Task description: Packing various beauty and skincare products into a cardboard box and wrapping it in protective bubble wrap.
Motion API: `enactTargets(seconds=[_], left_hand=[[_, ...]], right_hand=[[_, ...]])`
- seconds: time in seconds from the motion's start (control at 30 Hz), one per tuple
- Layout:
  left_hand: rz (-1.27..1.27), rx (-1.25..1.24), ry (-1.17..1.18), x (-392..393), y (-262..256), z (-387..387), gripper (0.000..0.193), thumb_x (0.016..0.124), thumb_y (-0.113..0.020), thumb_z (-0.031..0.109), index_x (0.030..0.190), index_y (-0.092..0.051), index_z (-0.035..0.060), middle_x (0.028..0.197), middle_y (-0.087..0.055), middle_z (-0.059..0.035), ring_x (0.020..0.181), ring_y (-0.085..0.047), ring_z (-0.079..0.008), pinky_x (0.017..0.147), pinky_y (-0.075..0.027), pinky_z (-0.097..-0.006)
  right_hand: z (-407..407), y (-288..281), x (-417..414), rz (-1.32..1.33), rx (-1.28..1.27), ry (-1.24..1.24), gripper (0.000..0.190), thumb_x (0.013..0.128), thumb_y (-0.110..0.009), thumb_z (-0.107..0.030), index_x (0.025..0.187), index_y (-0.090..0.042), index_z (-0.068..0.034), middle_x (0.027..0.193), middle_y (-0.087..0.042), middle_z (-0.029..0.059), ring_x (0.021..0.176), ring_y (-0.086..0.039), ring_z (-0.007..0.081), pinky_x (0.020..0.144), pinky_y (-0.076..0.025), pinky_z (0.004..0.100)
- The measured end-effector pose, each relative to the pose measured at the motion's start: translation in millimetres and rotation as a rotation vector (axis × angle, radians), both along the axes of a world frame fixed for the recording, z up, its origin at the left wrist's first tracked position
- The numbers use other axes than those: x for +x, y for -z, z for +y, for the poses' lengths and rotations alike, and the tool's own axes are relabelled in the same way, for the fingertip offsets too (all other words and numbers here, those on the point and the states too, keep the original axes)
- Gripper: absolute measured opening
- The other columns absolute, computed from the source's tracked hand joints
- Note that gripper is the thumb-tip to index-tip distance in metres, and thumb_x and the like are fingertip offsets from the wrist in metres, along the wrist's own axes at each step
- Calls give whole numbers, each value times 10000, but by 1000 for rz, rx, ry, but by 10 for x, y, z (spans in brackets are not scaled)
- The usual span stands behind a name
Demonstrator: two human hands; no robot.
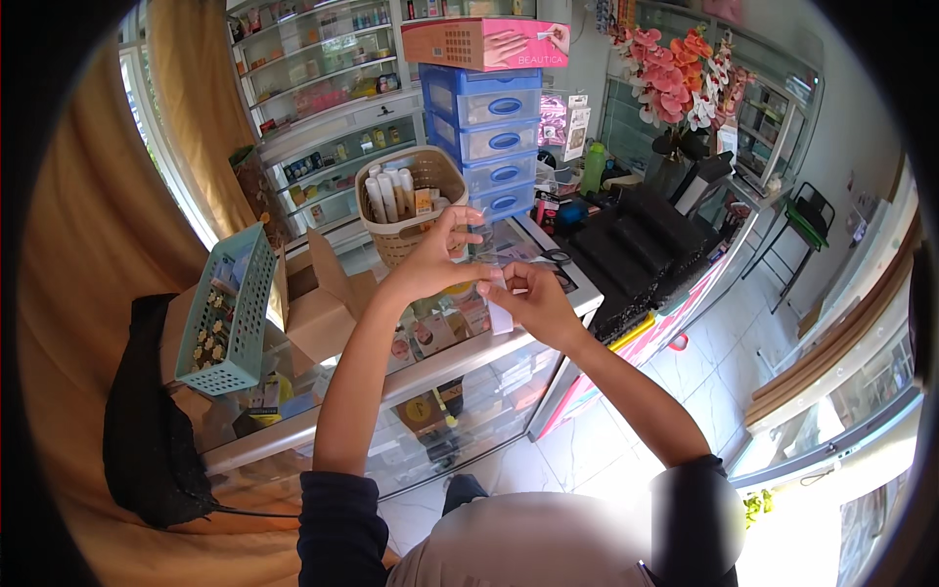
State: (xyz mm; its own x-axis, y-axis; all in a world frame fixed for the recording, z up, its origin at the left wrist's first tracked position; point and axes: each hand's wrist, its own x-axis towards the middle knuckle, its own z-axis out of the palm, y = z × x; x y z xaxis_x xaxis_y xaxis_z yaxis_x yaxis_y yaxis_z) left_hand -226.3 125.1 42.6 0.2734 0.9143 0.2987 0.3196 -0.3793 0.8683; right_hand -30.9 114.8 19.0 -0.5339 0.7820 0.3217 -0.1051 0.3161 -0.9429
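Both my hands are raised over the glass display counter (469, 355). My right hand (534, 297) pinches a small whitish strip (500, 312) between thumb and fingers; its lower end hangs down in front of the counter's edge. My left hand (442, 260) is spread, its thumb tip touching or very near the strip's top, its other fingers raised and curved. Something clear seems to lie between the left fingers, too faint to name. Black-handled scissors (556, 256) lie on the counter just beyond my right hand.
A beige plastic basket (411, 241) of white bottles stands behind my left hand, beside a blue drawer tower (502, 139). At left are an open cardboard box (323, 308) and a teal basket (246, 323). Black foam-like pieces (631, 249) lie at right.
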Motion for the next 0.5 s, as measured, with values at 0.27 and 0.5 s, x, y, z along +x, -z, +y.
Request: enactTargets(seconds=[0.27,0.5], left_hand=[[44,20,-75,24,-52,-70,856,612,-849,361,1257,-350,103,1296,-408,-94,1168,-467,-236,960,-392,-411],[98,28,-96,34,-82,-99,824,623,-849,323,1246,-352,115,1256,-447,-85,1152,-471,-227,958,-392,-399]], right_hand=[[588,-34,466,-620,541,404,262,780,-663,-201,951,-646,-3,969,-631,145,854,-630,306,749,-499,366],[795,23,617,-1053,728,357,295,754,-696,-258,958,-646,-52,1041,-588,117,991,-569,281,812,-442,409]])
